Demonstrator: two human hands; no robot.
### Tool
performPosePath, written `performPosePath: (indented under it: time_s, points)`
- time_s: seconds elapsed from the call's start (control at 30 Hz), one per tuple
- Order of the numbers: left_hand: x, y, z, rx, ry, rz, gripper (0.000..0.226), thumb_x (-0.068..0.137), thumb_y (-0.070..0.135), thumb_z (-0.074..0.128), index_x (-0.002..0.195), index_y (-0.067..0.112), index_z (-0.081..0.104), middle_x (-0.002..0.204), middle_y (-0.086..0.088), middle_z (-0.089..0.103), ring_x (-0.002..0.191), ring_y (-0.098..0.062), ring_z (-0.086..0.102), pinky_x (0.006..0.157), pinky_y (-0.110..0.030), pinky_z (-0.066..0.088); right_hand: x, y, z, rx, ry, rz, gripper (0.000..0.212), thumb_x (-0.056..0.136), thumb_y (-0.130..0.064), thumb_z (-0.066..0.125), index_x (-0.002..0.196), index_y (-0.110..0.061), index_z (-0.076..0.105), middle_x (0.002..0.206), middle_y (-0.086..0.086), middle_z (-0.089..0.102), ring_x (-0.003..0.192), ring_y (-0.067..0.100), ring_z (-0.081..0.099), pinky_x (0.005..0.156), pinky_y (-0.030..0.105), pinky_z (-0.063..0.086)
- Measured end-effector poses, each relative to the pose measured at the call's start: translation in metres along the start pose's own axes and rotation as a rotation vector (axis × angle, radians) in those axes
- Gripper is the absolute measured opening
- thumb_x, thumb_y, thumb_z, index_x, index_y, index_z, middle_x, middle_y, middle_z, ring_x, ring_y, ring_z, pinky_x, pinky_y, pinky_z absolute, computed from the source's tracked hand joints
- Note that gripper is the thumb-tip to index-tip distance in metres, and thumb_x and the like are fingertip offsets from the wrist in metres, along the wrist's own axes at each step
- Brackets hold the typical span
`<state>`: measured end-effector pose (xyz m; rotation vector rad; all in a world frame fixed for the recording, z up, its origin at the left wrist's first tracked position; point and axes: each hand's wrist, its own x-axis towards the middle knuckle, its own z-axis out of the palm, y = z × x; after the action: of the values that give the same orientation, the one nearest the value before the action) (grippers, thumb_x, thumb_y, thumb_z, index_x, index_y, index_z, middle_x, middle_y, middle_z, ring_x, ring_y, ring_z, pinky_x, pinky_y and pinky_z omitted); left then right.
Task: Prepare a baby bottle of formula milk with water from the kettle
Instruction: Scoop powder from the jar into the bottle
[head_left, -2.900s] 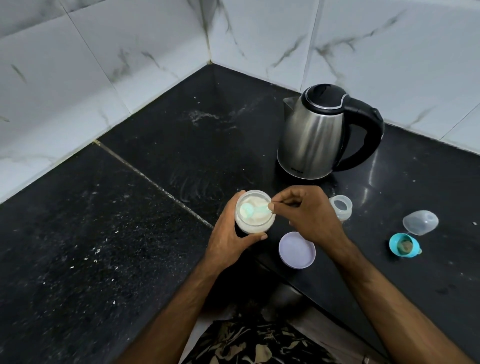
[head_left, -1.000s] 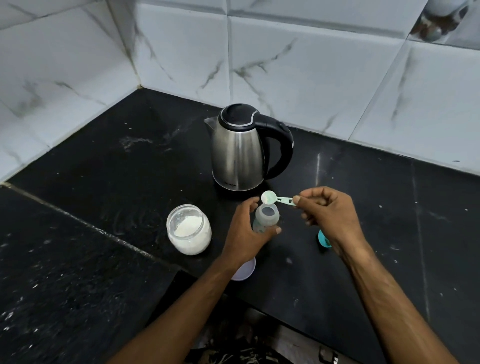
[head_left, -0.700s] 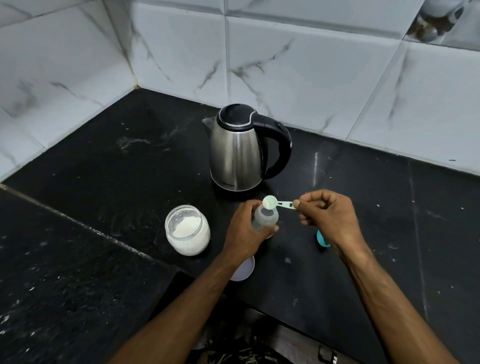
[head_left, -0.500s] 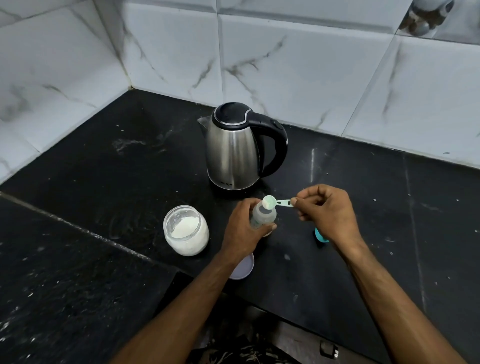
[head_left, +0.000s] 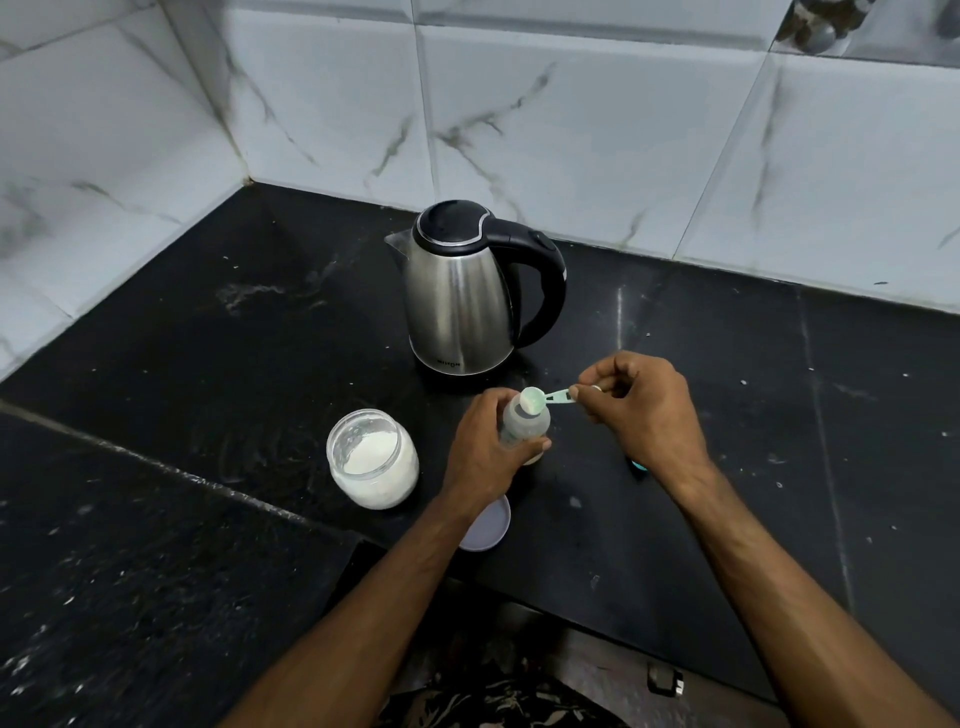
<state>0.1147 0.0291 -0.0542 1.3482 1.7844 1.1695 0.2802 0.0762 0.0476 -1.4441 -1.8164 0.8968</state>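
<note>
The bottle (head_left: 524, 427) is held upright on the surface (head_left: 208, 364) by the left hand (head_left: 485, 452), while the scoop (head_left: 545, 399) is pinched by the right hand (head_left: 641, 410), its bowl directly over the mouth.

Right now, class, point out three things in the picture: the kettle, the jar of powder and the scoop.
kettle (head_left: 457, 306), head view, on the steel body.
jar (head_left: 382, 480), head view, on the glass side wall.
scoop (head_left: 532, 400), head view, on the bowl over the bottle's mouth.

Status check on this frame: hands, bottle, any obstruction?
Left hand grips bottle. Right hand pinches scoop over bottle mouth. Formula jar open, kettle behind. Nothing obstructing.
</note>
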Motion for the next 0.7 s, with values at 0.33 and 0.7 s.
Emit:
performPosePath:
  time_s: [0.33,0.7]
  points:
    - [0.001,0.0,-0.001,-0.012,-0.013,-0.01,0.057,0.07,0.027,0.088,0.114,0.031,0.052,0.119,0.007,0.061,0.11,-0.01,0.058,0.096,-0.037,0.053,-0.005,-0.005,0.008,-0.186,0.01,-0.185,0.006,0.082,-0.011,0.075,0.082,-0.012,0.07,0.072,-0.005,0.068,0.067,0.01,0.063,0.066,0.026,0.053]
    - [0.002,0.001,-0.001,0.01,-0.025,-0.01,0.057,0.07,0.025,0.089,0.113,0.031,0.051,0.115,0.011,0.059,0.109,-0.009,0.057,0.091,-0.027,0.05,-0.005,-0.012,0.018,-0.418,-0.096,-0.326,0.001,0.088,-0.009,0.065,0.088,-0.009,0.065,0.077,0.005,0.068,0.071,0.023,0.062,0.062,0.029,0.044]
